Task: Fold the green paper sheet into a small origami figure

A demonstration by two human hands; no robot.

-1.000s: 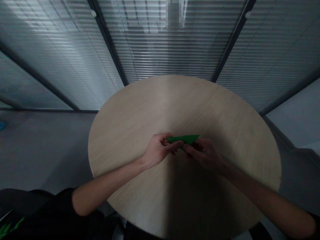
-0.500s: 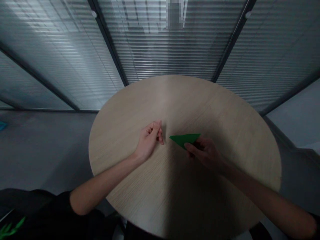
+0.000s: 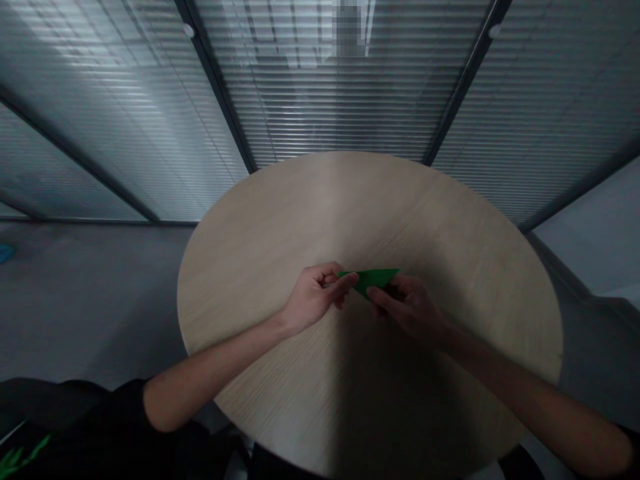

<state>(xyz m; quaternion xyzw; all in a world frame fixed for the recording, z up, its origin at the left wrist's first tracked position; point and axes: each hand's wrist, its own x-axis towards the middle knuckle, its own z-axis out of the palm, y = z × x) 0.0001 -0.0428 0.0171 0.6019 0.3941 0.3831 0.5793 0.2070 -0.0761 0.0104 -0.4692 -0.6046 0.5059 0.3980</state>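
Observation:
A piece of green paper folded into a triangle (image 3: 376, 277) is held above the round table, its long edge on the far side and its point toward me. My right hand (image 3: 407, 305) pinches it near the lower point, thumb on top and the other fingers behind. At the left corner, my left hand (image 3: 320, 293) grips the paper between thumb and fingers, the thumb lying over the green surface. Part of the left corner is hidden under that thumb.
The round wooden table (image 3: 280, 207) fills the middle of the view, with a dark shadow across its near right part. Glass partitions with blinds (image 3: 340, 100) stand behind it. A small blue thing (image 3: 6, 253) lies on the floor at far left.
My left hand has moved right and closed on the left corner of the folded paper. My right hand has stayed nearly in place, still holding it.

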